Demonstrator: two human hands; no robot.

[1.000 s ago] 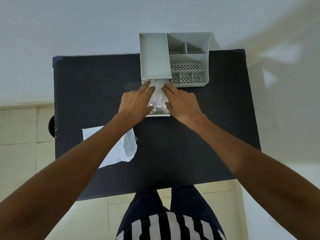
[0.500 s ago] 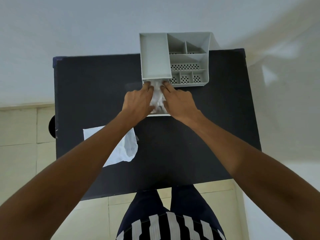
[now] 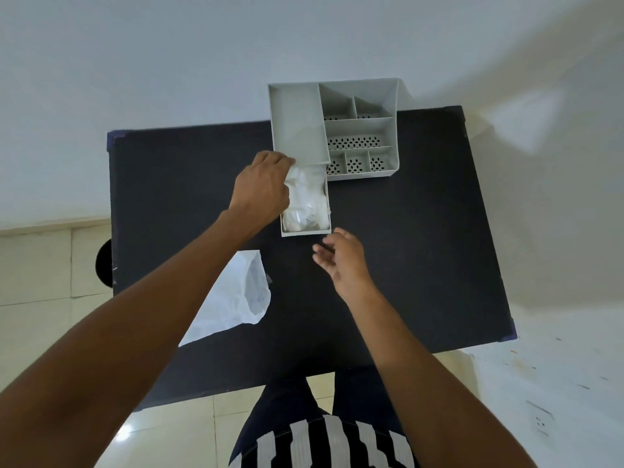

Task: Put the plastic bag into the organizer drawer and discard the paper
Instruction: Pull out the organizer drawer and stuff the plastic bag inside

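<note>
**Right hand withdrawn; bag left in the drawer**

A second ago both hands were pressed together over the plastic bag (image 3: 305, 201), tucking it down into the pulled-out drawer (image 3: 305, 232) of the grey organizer (image 3: 388, 106). That two-handed press has now been broken off. The right hand (image 3: 341, 261) has been drawn back toward the body and is held above the bare black table (image 3: 422, 248), just in front of the drawer's near wall; its fingers are loosely spread and curled, and nothing is held in them. The left hand (image 3: 261, 192) has been kept at the drawer's left edge, its fingers bent down onto the far left corner of the bag. Whether that corner is pinched or only pressed cannot be told, since the fingertips are hidden.

The bag is seen lying crumpled inside the drawer, filling most of it and contained by the walls. The drawer is pulled well out from the organizer.

The first half of the task can therefore be judged as nearly done: only a last tuck and, probably, the closing of the drawer are left. The white paper (image 3: 236, 298) is lying untouched on the table near the left forearm, so the discarding has not yet been started. The freed right hand is probably meant for one of these two steps.
</note>
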